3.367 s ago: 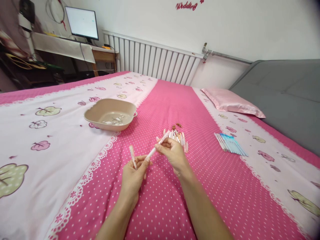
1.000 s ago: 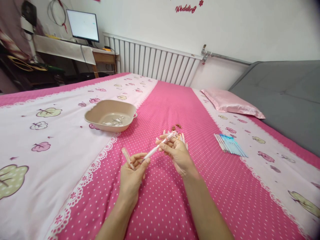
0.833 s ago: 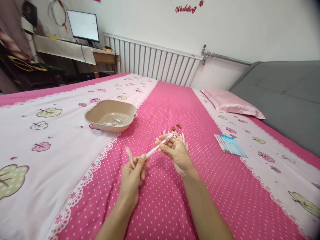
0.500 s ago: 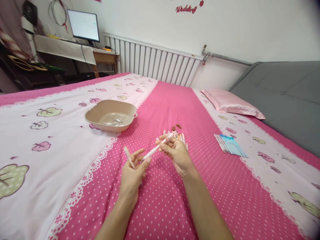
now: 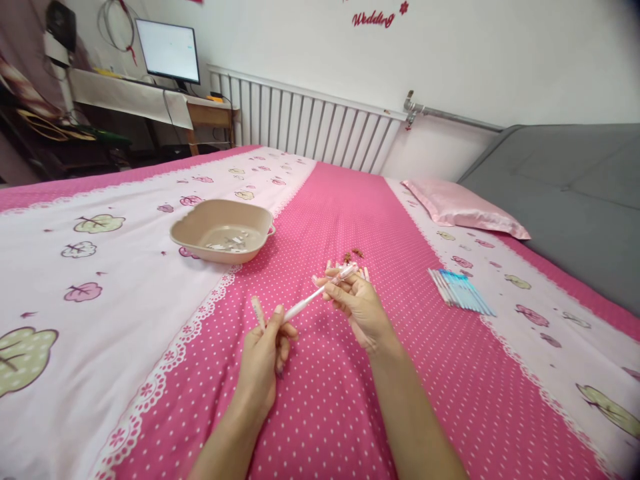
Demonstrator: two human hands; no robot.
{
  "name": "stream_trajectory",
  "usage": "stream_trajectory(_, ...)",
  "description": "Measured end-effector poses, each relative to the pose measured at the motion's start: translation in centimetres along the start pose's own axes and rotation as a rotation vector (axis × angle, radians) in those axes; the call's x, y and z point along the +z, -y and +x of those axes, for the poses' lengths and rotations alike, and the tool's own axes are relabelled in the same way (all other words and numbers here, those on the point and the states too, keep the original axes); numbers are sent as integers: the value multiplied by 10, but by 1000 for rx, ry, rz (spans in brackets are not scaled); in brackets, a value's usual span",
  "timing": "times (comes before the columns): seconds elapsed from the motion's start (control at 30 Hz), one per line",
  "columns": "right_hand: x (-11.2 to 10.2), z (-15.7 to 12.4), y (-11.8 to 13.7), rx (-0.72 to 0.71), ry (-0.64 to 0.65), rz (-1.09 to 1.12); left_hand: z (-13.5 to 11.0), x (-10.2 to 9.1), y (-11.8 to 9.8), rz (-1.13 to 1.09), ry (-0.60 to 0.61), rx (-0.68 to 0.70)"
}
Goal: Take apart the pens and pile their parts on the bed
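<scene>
A slim white pen [image 5: 303, 305] slants between my two hands. The thumb and fingers of my left hand [image 5: 264, 345] close on its lower end. A second pale, pen-like piece [image 5: 257, 311] sticks up from the same hand, its lower part hidden by the fingers. My right hand [image 5: 356, 303] pinches the pen's upper end, where a clear pinkish part [image 5: 346, 271] shows past the fingertips. Just behind the right hand, several pale pink pen-like pieces [image 5: 367, 274] lie on the bedspread, mostly covered by that hand.
A beige plastic basin [image 5: 186, 239] with small white pieces inside stands at left on the pink bedspread [image 5: 345, 200]. Small brown items [image 5: 357, 253] lie beyond my right hand. A row of pens in blue wrapping [image 5: 463, 291] lies right, with a pink pillow [image 5: 467, 208] behind.
My left thumb has moved up onto the pen, and its fingers have curled in. The upright pale piece has sunk slightly lower in that hand. My right hand has shifted slightly right.
</scene>
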State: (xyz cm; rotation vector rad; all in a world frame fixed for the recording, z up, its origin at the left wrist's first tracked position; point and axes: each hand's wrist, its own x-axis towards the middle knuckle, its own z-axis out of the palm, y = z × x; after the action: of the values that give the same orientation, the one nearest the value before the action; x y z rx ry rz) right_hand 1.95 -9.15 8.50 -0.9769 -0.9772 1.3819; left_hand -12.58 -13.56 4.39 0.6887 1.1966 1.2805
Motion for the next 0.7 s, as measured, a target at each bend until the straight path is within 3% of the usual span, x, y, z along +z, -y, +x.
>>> stream_trajectory(0.2,-9,6,3,-30,-146,145,0,2,-2,-14,4,-10)
stream_trajectory(0.47,-2,3,-2,142,70,228,1,1,0,-6,9,-6)
stream_trajectory(0.6,-1,2,0,180,88,278,0,1,-1,0,23,-14)
stream_trajectory(0.7,-17,4,10,110,53,329,-1,2,-2,-5,25,-15)
